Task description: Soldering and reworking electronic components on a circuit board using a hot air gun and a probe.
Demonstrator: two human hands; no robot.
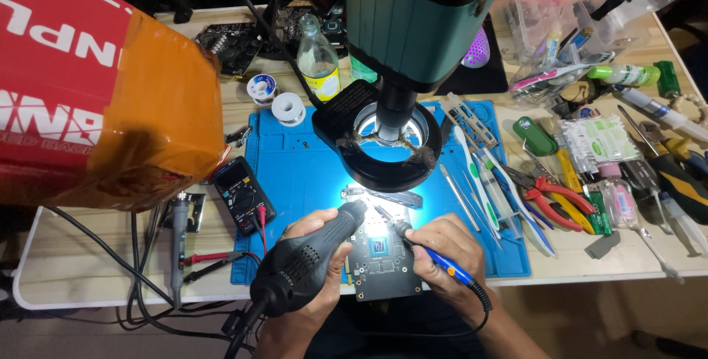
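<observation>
My left hand (313,256) grips a black hot-air wand (310,259) with its nozzle aimed at a dark circuit board (383,263) lying on the blue work mat (295,175). My right hand (442,245) holds a blue-handled soldering iron (435,259) like a pen, its tip close to the square chip (378,245) near the middle of the board. Both tools meet just above the board, under the lit ring lamp of a green microscope (398,134). A cable runs from each tool toward me.
A black multimeter (242,193) with red and black probes lies at the mat's left edge. Tweezers, red-handled pliers (549,197) and screwdrivers crowd the right side. Solder reels (287,108), a clear bottle (318,57) and an orange-and-red box (103,86) stand at the back and left.
</observation>
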